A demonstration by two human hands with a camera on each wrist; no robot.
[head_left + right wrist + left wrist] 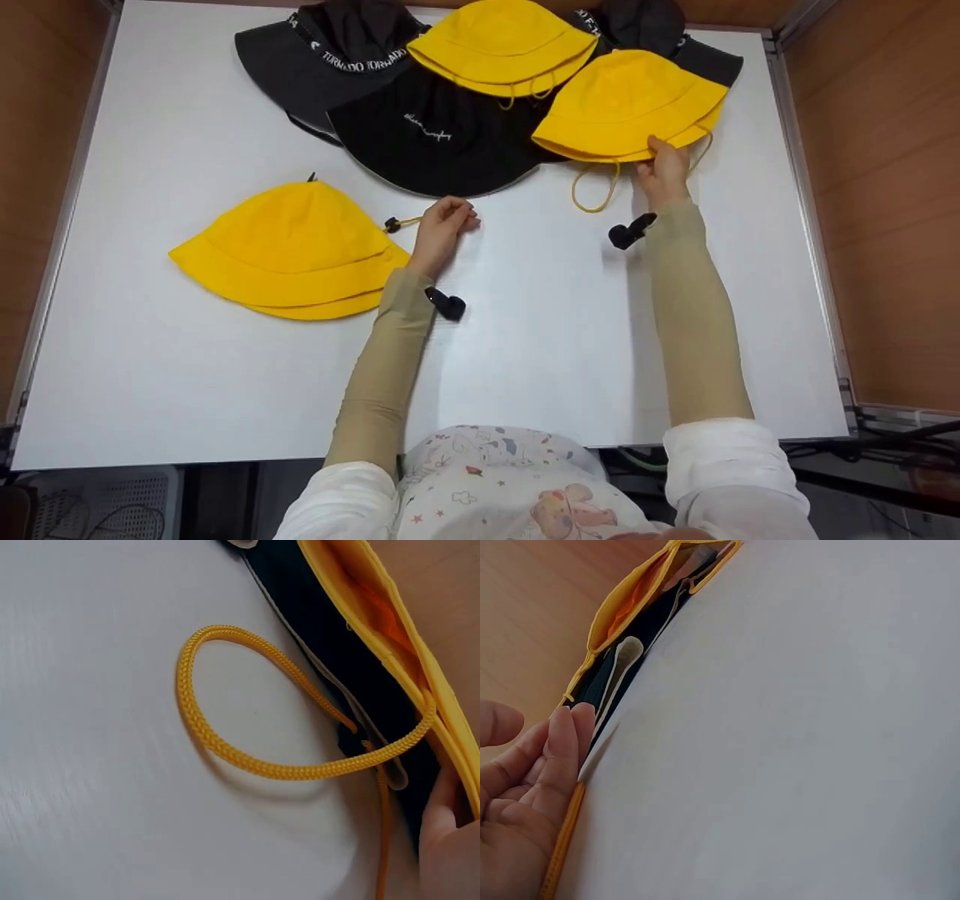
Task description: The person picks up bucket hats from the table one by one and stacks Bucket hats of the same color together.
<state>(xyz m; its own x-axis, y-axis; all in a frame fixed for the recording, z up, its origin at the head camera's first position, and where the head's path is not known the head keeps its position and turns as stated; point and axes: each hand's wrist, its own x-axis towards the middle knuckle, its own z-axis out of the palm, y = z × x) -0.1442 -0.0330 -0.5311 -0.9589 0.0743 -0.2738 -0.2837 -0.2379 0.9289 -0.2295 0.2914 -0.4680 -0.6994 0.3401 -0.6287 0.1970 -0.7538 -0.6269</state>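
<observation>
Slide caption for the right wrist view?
A right hand grips a yellow bucket hat by its brim, the cord looping out over the white tabletop.

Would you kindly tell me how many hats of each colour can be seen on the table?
Yellow hats: 3
Dark hats: 3
Total in view: 6; any hat fully hidden in the pile cannot be counted.
</observation>
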